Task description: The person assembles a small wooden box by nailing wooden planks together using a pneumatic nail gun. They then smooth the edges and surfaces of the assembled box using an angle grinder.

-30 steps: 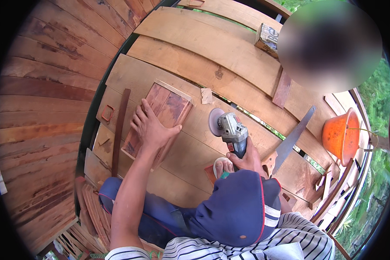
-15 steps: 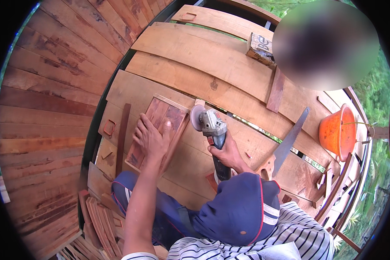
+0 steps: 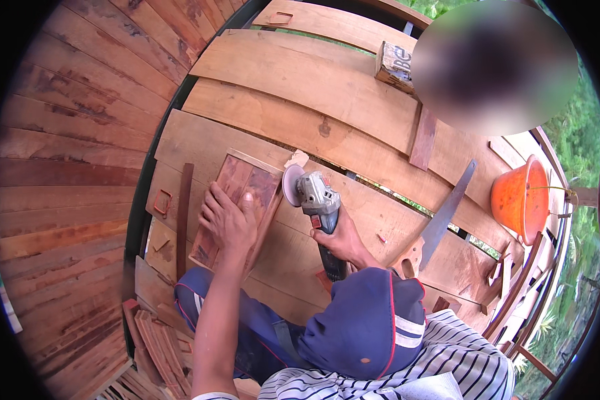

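Note:
My left hand [image 3: 230,220] lies flat, fingers spread, on a reddish rectangular wooden board [image 3: 250,175] resting on the plank bench [image 3: 300,87]. My right hand [image 3: 343,240] grips the body of a grey angle grinder [image 3: 319,199]. Its round disc [image 3: 291,185] stands on edge right at the board's upper right corner; whether it touches the wood is unclear. A small pale chip [image 3: 299,159] lies just above the disc.
A hand saw [image 3: 447,213] lies on the planks to the right, with an orange bucket [image 3: 517,200] beyond it. A wooden block [image 3: 395,67] sits at the back. A dark narrow strip [image 3: 183,220] lies left of the board. Stacked offcuts [image 3: 153,340] sit at lower left.
My right hand has carried the grinder leftward, from apart on the planks to the board's right edge. My left hand has stayed pressed on the board.

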`<state>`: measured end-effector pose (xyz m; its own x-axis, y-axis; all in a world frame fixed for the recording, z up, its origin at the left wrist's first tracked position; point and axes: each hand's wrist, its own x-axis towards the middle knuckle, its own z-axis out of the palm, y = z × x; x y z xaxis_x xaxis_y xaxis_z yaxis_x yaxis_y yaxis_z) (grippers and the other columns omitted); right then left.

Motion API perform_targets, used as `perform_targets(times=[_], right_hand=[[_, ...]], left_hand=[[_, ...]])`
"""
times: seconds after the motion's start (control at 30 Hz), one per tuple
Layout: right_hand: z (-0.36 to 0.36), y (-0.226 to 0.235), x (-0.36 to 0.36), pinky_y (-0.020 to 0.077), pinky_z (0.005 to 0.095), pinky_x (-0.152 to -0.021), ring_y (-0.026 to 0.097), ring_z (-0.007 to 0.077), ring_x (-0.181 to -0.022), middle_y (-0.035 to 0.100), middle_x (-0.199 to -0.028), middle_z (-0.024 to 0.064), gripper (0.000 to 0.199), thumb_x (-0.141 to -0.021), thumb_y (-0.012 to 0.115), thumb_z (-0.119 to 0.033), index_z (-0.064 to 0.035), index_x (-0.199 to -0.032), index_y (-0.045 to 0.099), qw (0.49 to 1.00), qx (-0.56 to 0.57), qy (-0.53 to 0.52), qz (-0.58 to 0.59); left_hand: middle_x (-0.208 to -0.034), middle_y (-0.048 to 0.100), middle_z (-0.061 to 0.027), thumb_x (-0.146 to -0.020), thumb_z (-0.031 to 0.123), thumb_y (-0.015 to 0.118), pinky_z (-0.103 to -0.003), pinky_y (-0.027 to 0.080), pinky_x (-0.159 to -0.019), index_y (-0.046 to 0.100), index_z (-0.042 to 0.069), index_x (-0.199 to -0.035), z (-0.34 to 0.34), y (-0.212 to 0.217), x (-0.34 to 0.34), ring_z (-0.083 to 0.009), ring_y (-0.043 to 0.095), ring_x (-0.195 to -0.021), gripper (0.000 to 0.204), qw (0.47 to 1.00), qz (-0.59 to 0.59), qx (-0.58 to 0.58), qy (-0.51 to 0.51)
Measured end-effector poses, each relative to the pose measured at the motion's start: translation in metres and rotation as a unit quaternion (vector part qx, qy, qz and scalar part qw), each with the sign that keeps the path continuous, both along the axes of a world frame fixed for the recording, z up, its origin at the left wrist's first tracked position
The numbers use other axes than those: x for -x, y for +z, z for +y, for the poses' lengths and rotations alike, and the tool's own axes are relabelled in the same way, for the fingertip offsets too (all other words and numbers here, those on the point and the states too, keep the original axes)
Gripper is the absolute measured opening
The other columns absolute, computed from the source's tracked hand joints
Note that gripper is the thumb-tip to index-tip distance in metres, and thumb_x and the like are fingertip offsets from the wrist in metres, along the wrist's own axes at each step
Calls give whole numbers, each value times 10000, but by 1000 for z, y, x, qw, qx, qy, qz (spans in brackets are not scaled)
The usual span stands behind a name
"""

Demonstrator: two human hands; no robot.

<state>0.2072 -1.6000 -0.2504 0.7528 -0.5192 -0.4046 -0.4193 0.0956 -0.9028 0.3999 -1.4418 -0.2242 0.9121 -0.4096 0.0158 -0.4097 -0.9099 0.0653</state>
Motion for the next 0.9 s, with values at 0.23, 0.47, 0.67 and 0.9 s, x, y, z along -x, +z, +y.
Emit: perform_targets(times=[0.23,0.47,0.67,0.9], right_hand=[[21,-40,6,478,381,-1049,628,309,-1206,634,-1265,233,900,-750,814,-243,72,-1474,383,996,-73,-41,-16],[24,-28,2,474,380,-1055,623,294,-1203,631,-1272,225,872,-749,799,-213,74,-1465,393,997,-43,-50,-39],[21,-20,-1,480,382,-1048,631,293,-1191,644,-1248,227,855,-742,789,-207,72,-1455,406,997,-44,-52,-40],[18,-14,-2,481,386,-1047,635,299,-1199,646,-1256,223,878,-735,796,-219,72,-1462,399,998,-53,-31,-33]], left_hand=[[-1473,438,-307,-1039,579,396,-613,299,-1109,308,-72,-1546,2,-5,-1,-473,442,-1322,829,999,-33,6,-17],[-1516,405,-300,-1028,562,421,-621,255,-1145,293,-90,-1547,3,-1,3,-483,413,-1355,844,1000,1,4,-3],[-1528,387,-313,-1029,568,411,-621,255,-1144,283,-80,-1558,2,-2,2,-483,409,-1357,847,1000,0,-13,-2],[-1535,378,-319,-1032,575,402,-626,251,-1149,273,-75,-1566,4,-5,0,-487,398,-1369,851,1000,1,-6,-6]])
